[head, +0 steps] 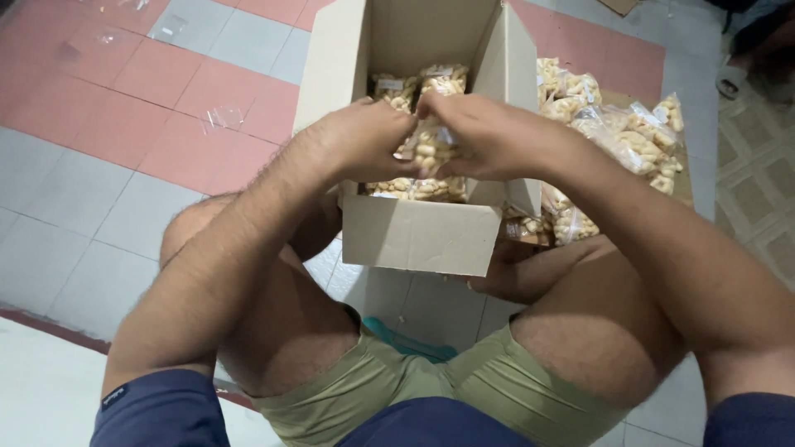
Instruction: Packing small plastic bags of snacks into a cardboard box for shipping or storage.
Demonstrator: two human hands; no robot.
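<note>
Both knees framed the scene; left hand (364, 141) and right hand (489, 136) pinched one packet (431, 145) over the open box (418, 232). Loose packets (617, 132) lay at two o'clock. Packing step; lowering needs care.

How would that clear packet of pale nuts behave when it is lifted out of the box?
The packet, held between left hand and right hand, is probably floppy: thin clear film over loose pieces. It likely feels light and shifts in the grip. The glossy film could be somewhat slippery.

Soft, even indoor light, faint shadows, slight blur, mild wide-angle stretch at edges.
</note>
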